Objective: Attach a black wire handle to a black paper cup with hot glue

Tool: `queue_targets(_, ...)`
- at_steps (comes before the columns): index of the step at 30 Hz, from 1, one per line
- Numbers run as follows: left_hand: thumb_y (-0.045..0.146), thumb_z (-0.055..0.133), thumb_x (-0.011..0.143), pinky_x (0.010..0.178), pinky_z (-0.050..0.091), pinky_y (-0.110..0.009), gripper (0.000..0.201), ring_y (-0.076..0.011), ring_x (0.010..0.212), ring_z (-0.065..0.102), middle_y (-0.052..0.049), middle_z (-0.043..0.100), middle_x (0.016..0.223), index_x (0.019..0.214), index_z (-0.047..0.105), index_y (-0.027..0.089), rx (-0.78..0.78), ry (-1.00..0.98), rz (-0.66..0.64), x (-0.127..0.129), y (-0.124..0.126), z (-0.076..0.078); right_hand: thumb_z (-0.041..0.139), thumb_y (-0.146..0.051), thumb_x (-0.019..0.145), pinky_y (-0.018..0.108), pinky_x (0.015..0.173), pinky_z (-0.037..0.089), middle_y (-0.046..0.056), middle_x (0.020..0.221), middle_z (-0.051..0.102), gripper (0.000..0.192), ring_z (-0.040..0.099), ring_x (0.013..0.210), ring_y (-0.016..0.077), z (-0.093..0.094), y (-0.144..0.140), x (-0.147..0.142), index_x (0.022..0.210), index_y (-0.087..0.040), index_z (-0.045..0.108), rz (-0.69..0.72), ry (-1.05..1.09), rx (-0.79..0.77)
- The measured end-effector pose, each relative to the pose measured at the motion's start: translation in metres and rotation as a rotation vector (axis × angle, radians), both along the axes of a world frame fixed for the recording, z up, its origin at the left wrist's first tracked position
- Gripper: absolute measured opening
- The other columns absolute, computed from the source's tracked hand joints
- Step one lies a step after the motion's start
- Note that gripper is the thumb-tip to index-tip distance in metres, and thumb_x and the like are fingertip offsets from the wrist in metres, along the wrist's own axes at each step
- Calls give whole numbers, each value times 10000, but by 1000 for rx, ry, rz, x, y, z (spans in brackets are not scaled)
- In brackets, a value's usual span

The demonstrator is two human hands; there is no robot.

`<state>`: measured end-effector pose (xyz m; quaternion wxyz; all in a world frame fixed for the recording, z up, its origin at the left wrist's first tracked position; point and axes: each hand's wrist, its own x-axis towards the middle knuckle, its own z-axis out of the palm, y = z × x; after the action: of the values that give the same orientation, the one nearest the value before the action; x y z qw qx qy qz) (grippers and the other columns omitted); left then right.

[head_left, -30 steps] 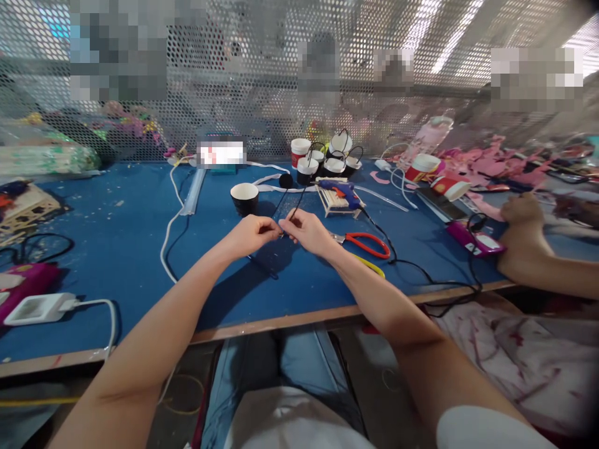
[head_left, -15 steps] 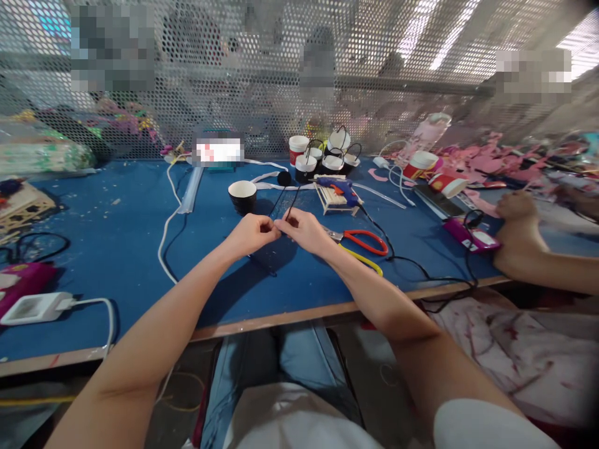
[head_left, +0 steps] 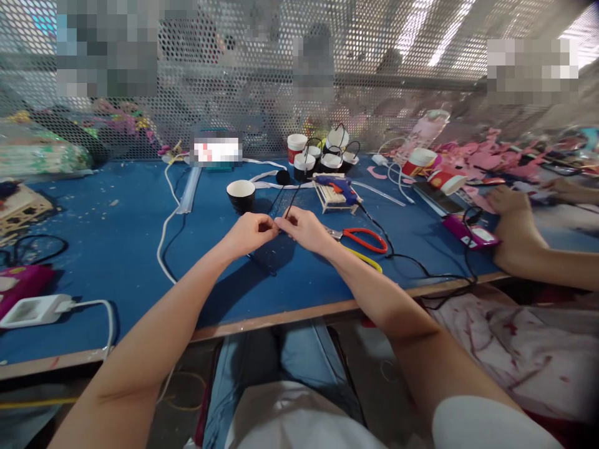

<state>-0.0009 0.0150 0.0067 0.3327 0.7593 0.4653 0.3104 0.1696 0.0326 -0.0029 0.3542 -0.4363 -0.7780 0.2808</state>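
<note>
My left hand [head_left: 255, 232] and my right hand [head_left: 304, 229] meet at the fingertips above the blue table, both pinched closed. A thin black wire [head_left: 292, 201] sticks up from the right fingers; its lower part is hidden between the two hands, where the left fingertips also press. Just beyond my left hand stands a black paper cup [head_left: 241, 198] with a white inside. Beside my right wrist lie pliers [head_left: 365, 241] with one red and one yellow handle. A blue glue gun [head_left: 344, 189] rests on a small wooden stand [head_left: 333, 202] behind my right hand.
Several black cups [head_left: 331, 163] with wire handles stand at the back near a perforated metal screen [head_left: 262, 81]. A black ball [head_left: 282, 177] lies by a white ribbon. A white cable [head_left: 163, 240] crosses the left side. At right are a purple box [head_left: 470, 233] and another person's arm [head_left: 528, 243].
My hands keep nearly the same pinched pose, with only slight finger movement. The view has shifted a little. At the right edge, the other person's hand has moved slightly.
</note>
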Motion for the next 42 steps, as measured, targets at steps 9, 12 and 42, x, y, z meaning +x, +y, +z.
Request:
queue_targets(9, 399, 587, 718, 503, 289, -212, 294, -80, 541, 389, 23, 471, 570, 647, 574, 114, -124, -83, -26, 2, -2, -1, 562, -430, 792, 204, 458, 410, -14, 642, 549, 265, 508, 545, 90, 6, -4, 0, 786, -171, 505, 226, 240, -264)
queue_targets(12, 400, 587, 718, 488, 272, -212, 297, -76, 523, 369, 30, 451, 549, 616, 544, 125, -107, -54, -35, 2, 0, -3, 585, -427, 778, 199, 452, 399, -23, 605, 541, 271, 491, 516, 82, 7, -4, 2, 746, -173, 497, 214, 215, -260)
queue_targets(42, 361, 559, 743, 493, 304, -217, 260, -99, 539, 422, 5, 529, 571, 656, 595, 119, 23, 78, 4, 2, -2, 0, 569, -408, 791, 213, 474, 381, -30, 556, 513, 265, 487, 507, 88, 4, -5, -2, 704, -161, 527, 36, 52, -120)
